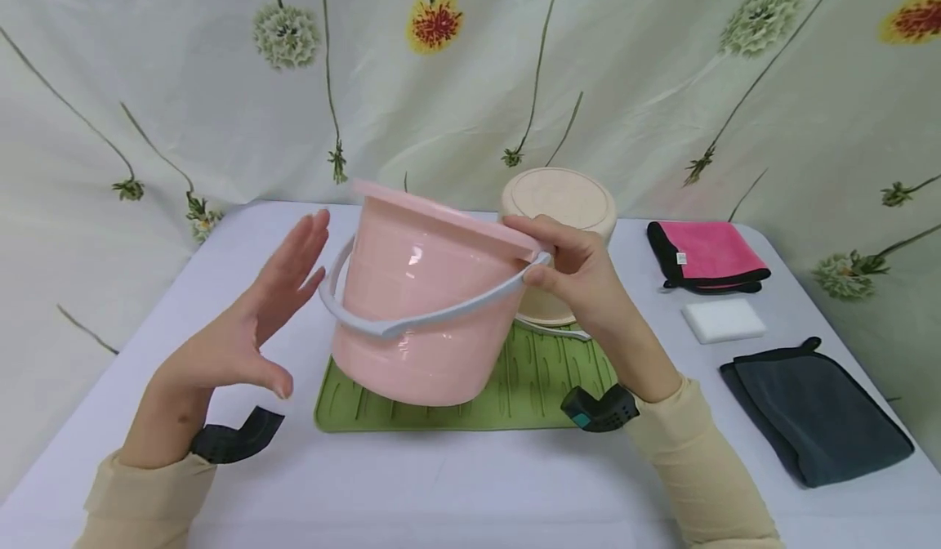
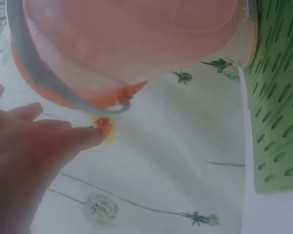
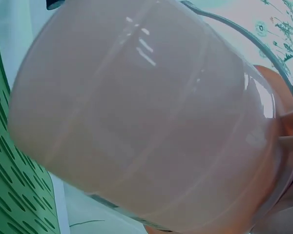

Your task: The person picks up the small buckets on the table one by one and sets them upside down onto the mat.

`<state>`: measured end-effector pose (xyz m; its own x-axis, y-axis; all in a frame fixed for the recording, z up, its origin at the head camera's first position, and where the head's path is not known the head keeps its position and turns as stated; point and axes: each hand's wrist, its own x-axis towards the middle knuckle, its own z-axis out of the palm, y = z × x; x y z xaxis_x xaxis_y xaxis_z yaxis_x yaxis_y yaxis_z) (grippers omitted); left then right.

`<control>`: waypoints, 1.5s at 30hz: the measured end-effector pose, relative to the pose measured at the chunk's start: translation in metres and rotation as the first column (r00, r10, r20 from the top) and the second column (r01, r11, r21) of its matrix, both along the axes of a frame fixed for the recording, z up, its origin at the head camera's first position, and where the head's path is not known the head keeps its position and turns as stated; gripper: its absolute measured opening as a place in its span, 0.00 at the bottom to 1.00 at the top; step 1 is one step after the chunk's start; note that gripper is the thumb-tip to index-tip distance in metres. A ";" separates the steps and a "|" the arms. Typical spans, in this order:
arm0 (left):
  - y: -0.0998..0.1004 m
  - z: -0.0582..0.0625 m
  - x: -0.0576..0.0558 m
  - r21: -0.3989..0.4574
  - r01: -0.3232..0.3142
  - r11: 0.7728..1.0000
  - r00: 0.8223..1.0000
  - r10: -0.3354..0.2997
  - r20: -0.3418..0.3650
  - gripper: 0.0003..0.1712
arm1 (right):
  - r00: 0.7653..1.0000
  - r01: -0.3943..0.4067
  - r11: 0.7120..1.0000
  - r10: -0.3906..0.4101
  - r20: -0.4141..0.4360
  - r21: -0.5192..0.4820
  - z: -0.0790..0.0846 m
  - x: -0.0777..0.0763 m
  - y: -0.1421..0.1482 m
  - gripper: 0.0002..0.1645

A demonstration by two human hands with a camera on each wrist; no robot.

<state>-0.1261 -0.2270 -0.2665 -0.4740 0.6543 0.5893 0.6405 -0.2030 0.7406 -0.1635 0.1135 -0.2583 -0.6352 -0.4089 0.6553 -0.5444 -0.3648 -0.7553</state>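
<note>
A pink plastic bucket [image 1: 426, 287] tilts above the green ridged mat [image 1: 544, 386], its grey-blue handle [image 1: 434, 320] hanging across the front. My right hand [image 1: 581, 267] grips the bucket's rim at the right, thumb near the handle's joint. To the left of the bucket is my left hand [image 1: 257, 312], fingers spread and apart from it. In the left wrist view the left hand [image 2: 39, 146] lies below the bucket's handle [image 2: 53, 87]. The bucket's side [image 3: 146, 117] fills most of the right wrist view.
Behind the pink bucket an upside-down cream bucket [image 1: 559, 198] stands on the mat, partly hidden. On the right side of the white-covered table lie a folded pink cloth [image 1: 713, 251], a white sponge [image 1: 724, 320] and a folded dark grey cloth [image 1: 816, 418]. A flowered curtain [image 1: 470, 100] hangs behind.
</note>
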 end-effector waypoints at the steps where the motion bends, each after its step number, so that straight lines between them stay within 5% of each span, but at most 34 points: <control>1: 0.004 0.002 0.005 -0.065 -0.047 0.997 0.999 0.046 -0.017 0.73 | 1.000 0.006 1.000 -0.005 0.028 -0.023 -0.001 -0.001 0.000 0.24; 5: 0.020 0.014 0.023 -0.234 -0.214 0.948 0.973 0.187 -0.133 0.76 | 0.995 0.042 0.996 -0.034 0.096 -0.077 -0.002 -0.004 0.001 0.25; 10: 0.031 0.020 0.027 -0.234 -0.314 0.920 0.936 0.259 -0.236 0.74 | 0.988 0.055 0.991 -0.037 0.148 -0.120 -0.003 -0.006 0.001 0.25; 18: 0.032 0.010 0.015 -0.088 -0.365 0.927 0.928 0.354 -0.119 0.66 | 0.973 0.030 0.980 0.016 0.232 -0.196 -0.002 -0.006 0.000 0.24; 29: 0.023 -0.012 -0.008 0.153 -0.268 0.951 0.961 0.275 -0.027 0.54 | 0.919 0.062 0.970 0.037 0.392 -0.235 -0.002 -0.003 -0.007 0.25; 40: 0.030 -0.008 -0.001 0.362 -0.337 0.869 0.939 0.338 0.062 0.43 | 0.811 0.068 0.935 0.152 0.564 -0.349 -0.012 -0.006 -0.023 0.29; 45: 0.031 -0.007 0.001 0.382 -0.399 0.834 0.915 0.389 0.107 0.35 | 0.813 0.072 0.941 0.137 0.566 -0.331 -0.016 -0.008 -0.029 0.33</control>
<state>-0.1251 -0.1959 -0.2737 -0.6595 0.1298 0.7404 0.7113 -0.2108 0.6705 -0.1710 0.0844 -0.2739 -0.9246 -0.2685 0.2704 -0.0323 -0.6518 -0.7577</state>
